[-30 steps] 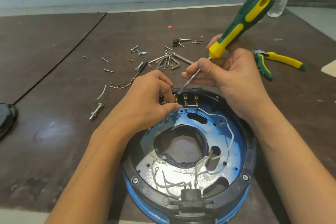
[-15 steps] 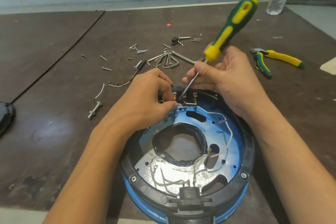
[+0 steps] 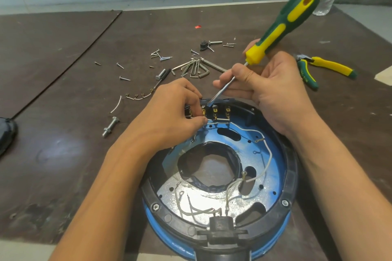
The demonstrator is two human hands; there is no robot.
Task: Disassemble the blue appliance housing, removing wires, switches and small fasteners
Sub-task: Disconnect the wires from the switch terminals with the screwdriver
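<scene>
The right hand [image 3: 273,89] grips the screwdriver [image 3: 282,25], tip beside the switch terminal [image 3: 204,111] the left hand [image 3: 171,114] pinches.

Glossy blue housing [image 3: 273,154] with matt black rim, bright metal screwdriver [image 3: 284,21] shank — rubbery handle, dull brown table [image 3: 63,154].

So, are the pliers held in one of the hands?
No, the pliers lie on the table, to the right of the right hand, which holds the screwdriver.
</scene>
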